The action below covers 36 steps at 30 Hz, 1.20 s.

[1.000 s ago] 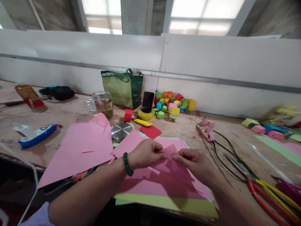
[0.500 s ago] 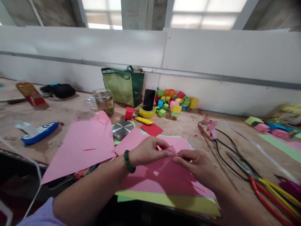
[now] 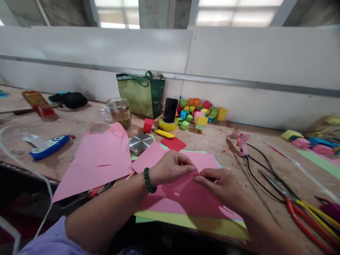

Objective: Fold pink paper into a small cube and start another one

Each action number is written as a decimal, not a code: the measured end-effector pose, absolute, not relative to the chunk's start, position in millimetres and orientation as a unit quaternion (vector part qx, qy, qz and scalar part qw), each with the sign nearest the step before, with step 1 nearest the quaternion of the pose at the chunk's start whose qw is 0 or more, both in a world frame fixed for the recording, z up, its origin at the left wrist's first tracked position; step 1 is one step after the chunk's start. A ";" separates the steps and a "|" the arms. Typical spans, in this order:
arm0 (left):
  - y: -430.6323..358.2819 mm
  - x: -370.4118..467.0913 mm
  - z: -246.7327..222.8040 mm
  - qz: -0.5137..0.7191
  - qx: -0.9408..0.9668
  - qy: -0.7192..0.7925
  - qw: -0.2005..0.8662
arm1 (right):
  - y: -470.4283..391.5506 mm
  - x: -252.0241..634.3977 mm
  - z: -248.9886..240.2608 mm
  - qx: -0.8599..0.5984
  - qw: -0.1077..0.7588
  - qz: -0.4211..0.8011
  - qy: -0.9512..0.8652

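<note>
Over a large pink sheet [image 3: 164, 200], my left hand [image 3: 172, 167] and my right hand [image 3: 221, 181] meet with pinched fingertips. Between them is a small piece of pink paper [image 3: 197, 173], mostly covered by the fingers and hard to tell from the sheet behind. My left wrist carries a green bead bracelet. A smaller pink piece [image 3: 148, 156] lies just beyond my left hand, beside a round metal lid [image 3: 140, 143]. Under the large sheet, yellow paper [image 3: 196, 221] sticks out at the table's front edge.
Right of my hands lie a pink glue gun [image 3: 241, 143] with a black cord and large scissors [image 3: 285, 194]. Behind stand a phone [image 3: 170, 109] on a yellow tape roll [image 3: 168, 124], colourful paper cubes [image 3: 190, 113], a glass mug [image 3: 119, 115] and a green bag [image 3: 143, 95]. A yellow cutter [image 3: 164, 133] lies nearby.
The small pink piece stood up visibly between my fingertips before; now it is turned down and barely shows. Both hands stay close together. The whole view has shifted slightly.
</note>
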<state>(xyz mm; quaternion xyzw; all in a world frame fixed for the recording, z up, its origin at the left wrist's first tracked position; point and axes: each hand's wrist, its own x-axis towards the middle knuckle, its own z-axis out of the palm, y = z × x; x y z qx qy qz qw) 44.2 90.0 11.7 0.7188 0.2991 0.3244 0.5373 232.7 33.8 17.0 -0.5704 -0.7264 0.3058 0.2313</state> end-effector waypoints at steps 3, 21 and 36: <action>92.8 42.7 10.6 0.336 0.722 0.322 0.512 | 34.4 233.6 21.2 -0.561 0.227 0.335 -0.722; 110.6 33.2 4.4 0.517 0.646 0.357 0.433 | 33.7 251.9 24.8 -0.568 0.392 0.448 -0.568; 91.2 35.5 11.4 0.563 0.606 0.286 0.484 | 15.8 221.4 -7.3 -0.548 0.632 0.368 -0.406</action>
